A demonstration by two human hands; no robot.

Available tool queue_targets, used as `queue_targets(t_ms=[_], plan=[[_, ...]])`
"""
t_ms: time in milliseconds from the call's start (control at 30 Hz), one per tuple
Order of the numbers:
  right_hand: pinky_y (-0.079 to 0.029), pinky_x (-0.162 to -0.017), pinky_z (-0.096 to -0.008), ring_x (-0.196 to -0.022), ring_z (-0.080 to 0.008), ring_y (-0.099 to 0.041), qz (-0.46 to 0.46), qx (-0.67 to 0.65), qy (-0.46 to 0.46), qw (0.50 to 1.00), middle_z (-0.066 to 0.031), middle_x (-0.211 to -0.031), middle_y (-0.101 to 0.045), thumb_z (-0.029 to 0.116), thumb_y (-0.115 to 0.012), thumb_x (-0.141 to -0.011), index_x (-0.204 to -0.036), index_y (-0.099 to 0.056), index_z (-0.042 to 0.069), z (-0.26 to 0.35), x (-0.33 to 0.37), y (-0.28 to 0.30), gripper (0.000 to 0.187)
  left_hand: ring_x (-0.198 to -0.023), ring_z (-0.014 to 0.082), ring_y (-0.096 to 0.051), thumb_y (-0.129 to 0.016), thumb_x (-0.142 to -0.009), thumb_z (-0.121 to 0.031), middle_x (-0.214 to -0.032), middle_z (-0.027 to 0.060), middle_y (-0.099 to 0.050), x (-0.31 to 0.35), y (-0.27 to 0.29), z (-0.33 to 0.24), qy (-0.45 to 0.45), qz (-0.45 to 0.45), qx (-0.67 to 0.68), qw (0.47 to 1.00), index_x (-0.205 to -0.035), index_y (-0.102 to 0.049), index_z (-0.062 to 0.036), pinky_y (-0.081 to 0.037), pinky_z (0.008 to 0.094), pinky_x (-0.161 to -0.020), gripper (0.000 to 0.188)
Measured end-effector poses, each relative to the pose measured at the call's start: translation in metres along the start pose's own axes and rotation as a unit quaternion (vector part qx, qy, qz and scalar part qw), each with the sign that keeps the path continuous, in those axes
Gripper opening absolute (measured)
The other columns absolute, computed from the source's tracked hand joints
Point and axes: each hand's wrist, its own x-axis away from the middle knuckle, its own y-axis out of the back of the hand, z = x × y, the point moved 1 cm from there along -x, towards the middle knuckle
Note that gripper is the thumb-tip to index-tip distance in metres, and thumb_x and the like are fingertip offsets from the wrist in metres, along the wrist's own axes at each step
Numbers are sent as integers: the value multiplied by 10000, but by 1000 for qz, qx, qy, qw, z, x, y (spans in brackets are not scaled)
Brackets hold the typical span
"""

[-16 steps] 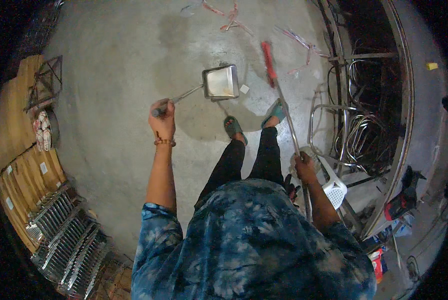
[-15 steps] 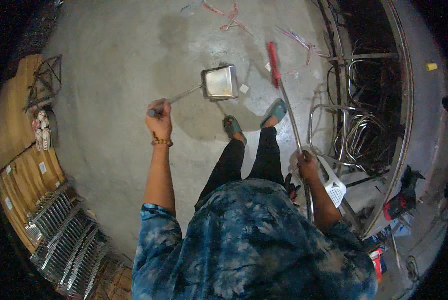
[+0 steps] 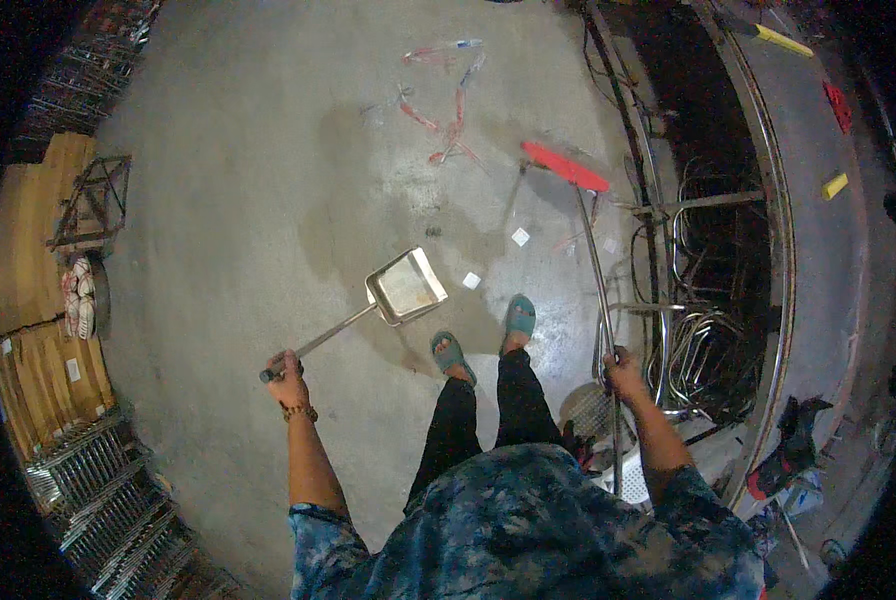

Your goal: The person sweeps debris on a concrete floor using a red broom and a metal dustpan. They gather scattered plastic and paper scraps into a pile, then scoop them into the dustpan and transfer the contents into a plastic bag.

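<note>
gripping the dustpan (image 3: 406,288) by its handle (image 3: 336,331) in the head view, your left hand (image 3: 286,378) has it ahead-right; your right hand (image 3: 623,373) clasps the broom (image 3: 594,262), which runs lengthwise forward, its red head (image 3: 566,168) beyond two white scraps (image 3: 520,237).

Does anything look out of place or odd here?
Yes: one white square lies right of the dustpan, another farther ahead, and reddish strips straggle beyond. Scattered loosely over the floor, they look like litter.
</note>
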Motion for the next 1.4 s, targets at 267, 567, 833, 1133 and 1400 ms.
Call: queue_targets(t_ms=[267,567,833,1133,1400], plan=[[-500,-734,-487,-826,-454,-624,-32,137,77,987,-270,-852,-632,201,-550,-853,-1029,-583,-2,66,-6,-8,271,-605,78,-489,-687,-854,-115,-722,5,-550,-2,20,23,31,-54,45,997,-933,-586,-24,-412,227,-545,157],[-455,-944,-485,-1084,-460,-566,20,111,242,964,-290,-1146,-595,178,-516,-832,-1276,-510,33,339,-235,-85,467,-624,78,-490,-694,-846,-111,-750,2,-555,5,21,26,104,-81,69,989,-945,-590,-43,-410,236,-537,159],[-502,-883,-480,-1048,-394,-616,61,344,220,911,-222,-1149,-627,211,-462,-920,-1235,-532,75,557,-433,-164,350,-738,116,-555,-704,-836,-126,-830,3,-582,4,2,8,173,-199,137,955,-965,-581,-86,-457,270,-640,183],[-517,-752,-559,-813,-455,-649,189,348,206,895,-331,-907,-626,125,-493,-856,-1501,-98,48,362,-362,-171,760,-858,169,-585,-683,-841,-138,-960,11,-605,2,2,5,244,-227,-106,937,-1005,-572,-131,-481,377,-764,199],[-485,-618,-548,-688,-440,-627,265,270,155,913,-276,-765,-620,90,-498,-882,-1457,-283,81,313,-204,-1,614,-777,165,-544,-651,-857,-141,-854,33,-566,-23,1,11,182,-222,-82,954,-968,-554,-99,-479,375,-697,153]])
